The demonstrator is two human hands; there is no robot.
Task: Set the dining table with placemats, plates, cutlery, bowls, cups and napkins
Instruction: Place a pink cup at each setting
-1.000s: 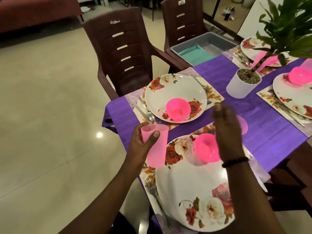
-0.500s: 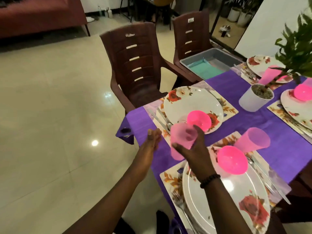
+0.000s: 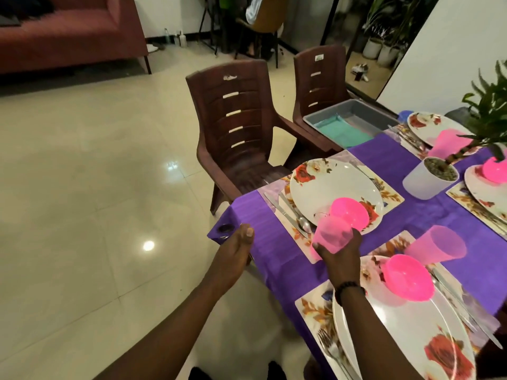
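My right hand (image 3: 338,256) grips a translucent pink cup (image 3: 330,235) above the near edge of the far placemat (image 3: 389,196). That placemat carries a floral plate (image 3: 326,185) with a pink bowl (image 3: 349,213), plus a knife and spoon (image 3: 288,212) on its left. My left hand (image 3: 233,255) rests at the purple tablecloth's corner (image 3: 227,230), fingers loosely curled, holding nothing. The near setting has a plate (image 3: 406,333), a pink bowl (image 3: 407,278), a pink cup (image 3: 436,245), a fork (image 3: 333,352) and a knife (image 3: 466,305).
Two brown plastic chairs (image 3: 238,127) stand along the table's left side. A grey bin (image 3: 348,122) with teal cloth sits at the far end. A white plant pot (image 3: 428,178) stands mid-table. More set plates lie at the right. Tiled floor stretches left.
The pink cup passed from my left hand to my right hand, which now holds it by the far plate. My left hand dropped to the tablecloth's corner.
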